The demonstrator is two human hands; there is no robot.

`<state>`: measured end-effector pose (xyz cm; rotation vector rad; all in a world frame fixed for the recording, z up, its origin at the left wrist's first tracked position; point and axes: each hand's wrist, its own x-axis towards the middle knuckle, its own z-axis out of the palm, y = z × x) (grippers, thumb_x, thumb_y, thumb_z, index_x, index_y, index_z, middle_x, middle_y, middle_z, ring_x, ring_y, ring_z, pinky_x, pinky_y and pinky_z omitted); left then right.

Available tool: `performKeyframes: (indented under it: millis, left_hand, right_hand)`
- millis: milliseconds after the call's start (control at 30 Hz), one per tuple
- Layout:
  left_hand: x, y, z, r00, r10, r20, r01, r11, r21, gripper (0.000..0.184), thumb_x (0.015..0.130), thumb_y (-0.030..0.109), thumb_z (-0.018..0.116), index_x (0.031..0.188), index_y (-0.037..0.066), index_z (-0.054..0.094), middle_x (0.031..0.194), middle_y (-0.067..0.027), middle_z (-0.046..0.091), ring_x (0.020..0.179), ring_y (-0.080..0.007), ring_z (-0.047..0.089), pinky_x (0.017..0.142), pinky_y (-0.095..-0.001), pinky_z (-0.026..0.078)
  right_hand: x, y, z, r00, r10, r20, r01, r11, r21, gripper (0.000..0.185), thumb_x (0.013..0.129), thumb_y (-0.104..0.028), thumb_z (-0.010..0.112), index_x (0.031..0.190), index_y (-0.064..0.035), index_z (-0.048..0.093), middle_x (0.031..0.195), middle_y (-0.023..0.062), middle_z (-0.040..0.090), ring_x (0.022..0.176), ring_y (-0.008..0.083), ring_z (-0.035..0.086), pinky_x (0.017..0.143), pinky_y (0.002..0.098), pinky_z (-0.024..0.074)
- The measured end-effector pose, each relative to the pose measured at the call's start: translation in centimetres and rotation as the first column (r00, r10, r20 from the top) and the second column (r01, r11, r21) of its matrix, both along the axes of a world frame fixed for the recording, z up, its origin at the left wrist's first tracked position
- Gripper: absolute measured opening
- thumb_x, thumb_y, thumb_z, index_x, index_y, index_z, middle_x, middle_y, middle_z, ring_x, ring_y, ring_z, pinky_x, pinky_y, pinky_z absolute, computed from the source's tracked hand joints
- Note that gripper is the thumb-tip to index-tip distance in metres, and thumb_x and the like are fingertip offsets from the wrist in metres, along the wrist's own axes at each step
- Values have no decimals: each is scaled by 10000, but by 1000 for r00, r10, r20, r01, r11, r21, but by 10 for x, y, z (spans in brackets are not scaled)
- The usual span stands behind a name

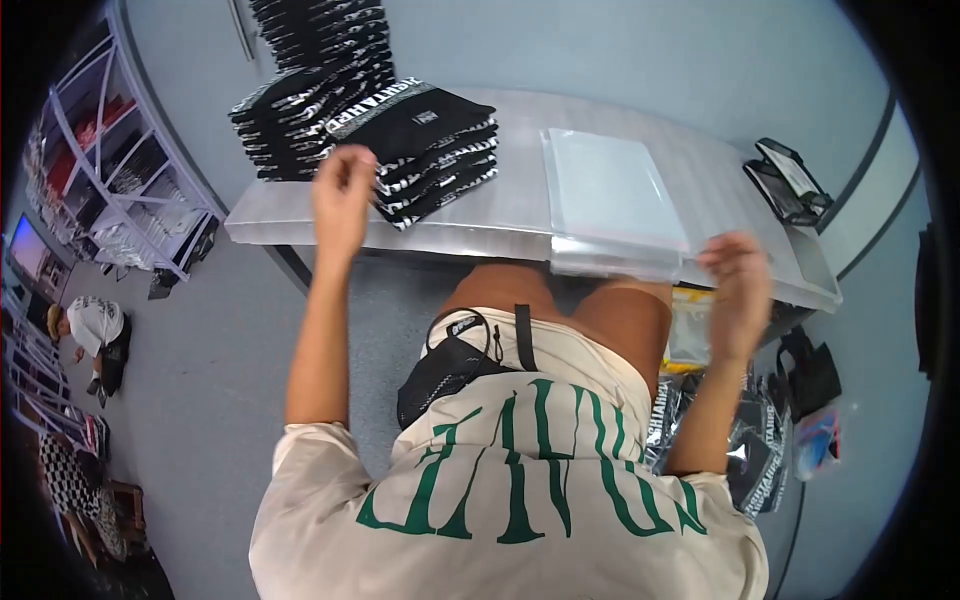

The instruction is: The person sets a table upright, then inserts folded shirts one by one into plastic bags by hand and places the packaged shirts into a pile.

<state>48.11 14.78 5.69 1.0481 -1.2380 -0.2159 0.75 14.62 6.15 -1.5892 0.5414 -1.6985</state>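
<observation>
My left hand [343, 195] is raised at the front of the table, beside a short pile of folded black garments [430, 125] with white lettering. Its fingers are loosely bent and apart, and I see nothing in them. Motion blurs my right hand [738, 290], which is just past the table's front edge, right of a stack of clear plastic bags [610, 190]. Whether its fingers hold anything is not plain. The bags lie flat, their near ends jutting over the front edge.
Taller piles of black garments [325, 45] stand at the back left of the table [500, 215]. A black case [787, 182] lies at the right. Packed garments [760, 450] are on the floor at my right. Shelves [130, 180] and another person [97, 325] are at the left.
</observation>
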Motion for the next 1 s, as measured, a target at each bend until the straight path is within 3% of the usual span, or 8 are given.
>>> performKeyframes:
  millis: [67, 133, 400, 500, 600, 700, 800, 1000]
  left_hand:
    - [4, -17, -41, 892, -18, -451, 161, 946, 282, 301, 974, 327, 598, 1054, 37, 605, 893, -56, 648, 709, -123, 656, 561, -246, 538]
    - [-1, -21, -43, 841, -46, -539, 210, 946, 247, 328, 961, 375, 603, 1022, 52, 598, 971, -84, 669, 741, -166, 671, 634, -272, 560]
    - [-30, -33, -26, 774, -116, -622, 191, 980, 55, 414, 960, 218, 608, 1217, -38, 407, 1184, -253, 606, 998, -358, 688, 827, -415, 595]
    - [-31, -41, -31, 497, -368, -786, 329, 918, -221, 345, 977, 154, 531, 1231, -52, 421, 1295, -257, 509, 1238, -378, 544, 1037, -472, 467]
    - [-46, -46, -25, 391, -342, -854, 253, 933, -258, 440, 958, 180, 547, 1289, -72, 403, 1418, -232, 396, 1381, -348, 380, 1130, -477, 349]
    - [-60, -41, -8, 402, -377, -835, 264, 920, -288, 388, 919, 172, 573, 1202, -47, 426, 1390, -207, 405, 1346, -349, 415, 1138, -504, 329]
    - [-43, -65, 0, 465, -296, -835, 181, 954, -238, 447, 912, 180, 576, 1251, -50, 396, 1398, -181, 374, 1357, -337, 396, 1147, -517, 305]
    - [-33, -61, 23, 364, -248, -898, 457, 887, -60, 442, 929, 220, 567, 1197, -90, 402, 1214, -181, 541, 1258, -344, 522, 1173, -537, 217]
  right_hand:
    - [27, -19, -58, 998, 47, -37, -36, 968, 250, 322, 973, -287, 559, 1143, -14, 583, 994, 90, 651, 866, 167, 632, 810, 301, 500]
    - [52, -27, -82, 981, 176, -77, -124, 887, 445, 272, 984, -266, 548, 1113, -32, 600, 942, 73, 670, 811, 149, 644, 765, 281, 517]
    - [119, -38, -76, 852, 474, -223, -311, 800, 513, 261, 997, -242, 532, 1125, -28, 609, 948, 57, 660, 816, 114, 615, 788, 266, 511]
    - [131, -28, -85, 806, 558, -200, -393, 755, 524, 259, 995, -236, 542, 1127, -24, 612, 962, 51, 654, 810, 110, 611, 787, 252, 504]
    - [141, -12, -112, 781, 604, -158, -423, 698, 578, 223, 993, -192, 548, 1118, -20, 613, 962, 47, 652, 828, 100, 608, 780, 246, 501]
    - [147, 1, -140, 733, 585, -348, -428, 793, 434, 200, 974, -121, 572, 1122, 6, 611, 919, 19, 649, 777, 63, 569, 736, 218, 483]
    - [143, 6, -129, 740, 626, -247, -451, 733, 509, 204, 957, -108, 579, 1120, 10, 612, 915, 14, 650, 781, 56, 566, 735, 211, 476]
    - [147, 1, -130, 747, 621, -235, -451, 735, 506, 192, 941, -101, 604, 1099, 8, 620, 890, 0, 643, 769, 33, 546, 720, 193, 459]
